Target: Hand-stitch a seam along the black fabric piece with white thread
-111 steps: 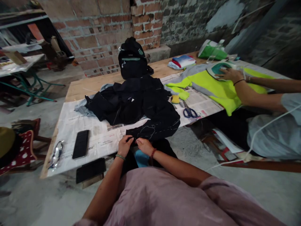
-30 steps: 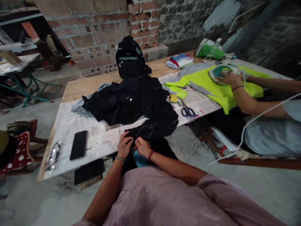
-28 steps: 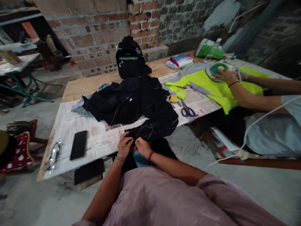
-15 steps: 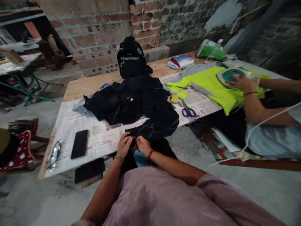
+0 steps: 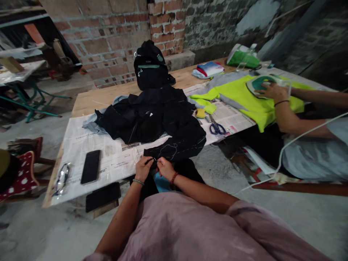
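Note:
A black garment [image 5: 163,116] lies heaped on the table, and its near end hangs over the front edge. White dashed stitches and a loose loop of white thread [image 5: 174,146] show on that end. My left hand [image 5: 143,168] pinches the garment's edge between thumb and fingers. Close beside it, my right hand [image 5: 165,168] is closed in a pinch at the same edge. A thin bright sliver, which looks like a sewing needle [image 5: 155,159], shows at its fingertips. The fingers partly hide the cloth between both hands.
Newspaper covers the table [image 5: 74,145]. On it are a phone [image 5: 91,166], glasses [image 5: 63,178] and blue-handled scissors [image 5: 216,128]. A backpack [image 5: 150,69] stands behind. To the right, a co-worker's hand [image 5: 273,91] holds an iron [image 5: 258,85] on a yellow garment [image 5: 239,94]. A second phone [image 5: 103,197] lies below the table edge.
The co-worker's hand has slid the iron a little to the left over the yellow garment. My hands stay at the black garment's edge, with only slight finger movement.

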The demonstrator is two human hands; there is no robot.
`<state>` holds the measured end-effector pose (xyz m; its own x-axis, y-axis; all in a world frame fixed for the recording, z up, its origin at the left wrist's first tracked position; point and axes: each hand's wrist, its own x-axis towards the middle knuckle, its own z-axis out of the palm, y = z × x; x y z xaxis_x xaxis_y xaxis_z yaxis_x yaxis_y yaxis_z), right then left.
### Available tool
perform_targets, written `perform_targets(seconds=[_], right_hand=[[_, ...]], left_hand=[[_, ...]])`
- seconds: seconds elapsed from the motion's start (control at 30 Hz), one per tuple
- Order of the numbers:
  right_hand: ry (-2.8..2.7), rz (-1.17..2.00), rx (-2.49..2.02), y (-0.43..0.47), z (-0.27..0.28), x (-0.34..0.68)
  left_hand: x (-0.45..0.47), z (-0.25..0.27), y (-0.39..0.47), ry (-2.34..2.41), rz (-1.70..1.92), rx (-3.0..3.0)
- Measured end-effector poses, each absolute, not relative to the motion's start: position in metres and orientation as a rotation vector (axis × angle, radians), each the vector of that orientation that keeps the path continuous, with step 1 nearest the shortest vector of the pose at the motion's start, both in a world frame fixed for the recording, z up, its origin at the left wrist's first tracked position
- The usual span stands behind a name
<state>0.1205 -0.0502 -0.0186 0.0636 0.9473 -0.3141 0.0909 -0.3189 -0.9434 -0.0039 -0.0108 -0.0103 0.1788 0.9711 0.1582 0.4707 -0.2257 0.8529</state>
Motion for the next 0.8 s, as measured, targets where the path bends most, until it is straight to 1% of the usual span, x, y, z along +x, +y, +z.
perform_targets(seconds=[0.23, 0.47, 0.6, 0.8], right_hand=[[-1.04, 1.361, -1.571, -0.043, -0.007, 0.12], [-0.926, 1.428, -1.505, -0.04, -0.003, 0.12], [-0.848, 1.486, -1.424, -0.043, -0.004, 0.121], [-0.872, 1.549, -1.373, -0.05, -0.005, 0.123]], left_hand=[[-0.004, -0.005, -0.011, 1.194, 0.909, 1.936], [-0.011, 0.007, -0.017, 1.129, 0.884, 1.895], [-0.012, 0.004, -0.018, 1.194, 0.81, 1.827], [-0.004, 0.0, -0.015, 1.325, 0.866, 1.855]])
